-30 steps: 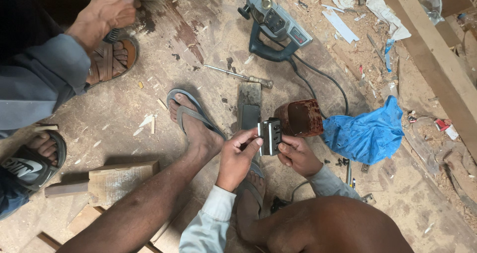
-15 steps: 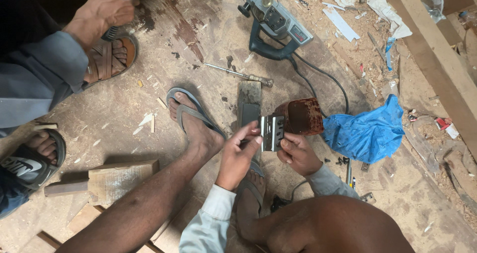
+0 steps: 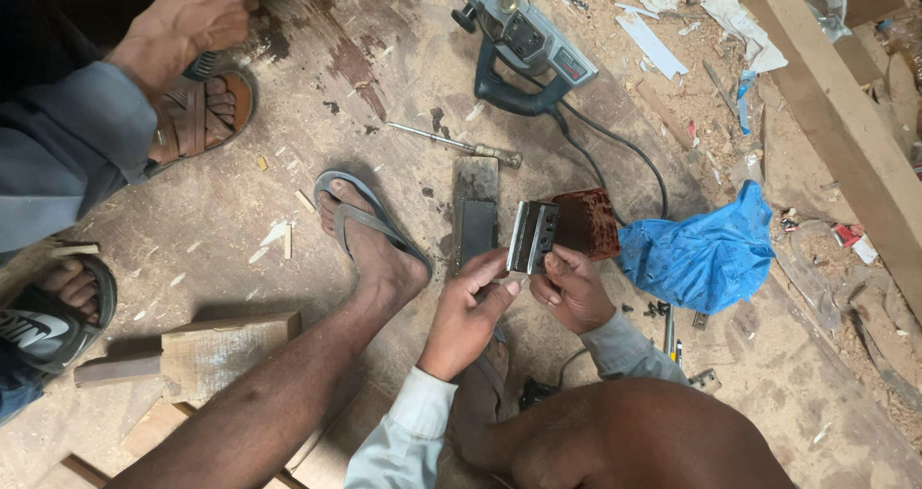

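Seated on a dusty plywood floor (image 3: pixel 288 143), knees bent, one bare foot in a grey flip-flop (image 3: pixel 370 225) stretched forward. Both hands raised together over the floor, just below a dark flat sharpening stone (image 3: pixel 475 215) and beside a reddish-brown block (image 3: pixel 588 222). Left hand (image 3: pixel 468 311) with fingers (image 3: pixel 495 270) pressed onto the lower edge of a small metal blade holder (image 3: pixel 531 236); thumb laid along its underside. Right hand (image 3: pixel 573 287) with fingers curled and pinching the same holder from the other side. Holder held upright, slightly tilted, shiny slotted face turned towards the camera, touching neither stone nor block as far as can be told. Further up, an electric hand planer (image 3: pixel 526 42) with grey body and dark green handle, cord trailing towards the block. Screwdriver (image 3: pixel 456 145) lying between planer and stone. Crumpled blue plastic bag (image 3: pixel 701 254) right of the block. At left, another person's sleeve and hand (image 3: pixel 192 13), sandalled feet nearby.
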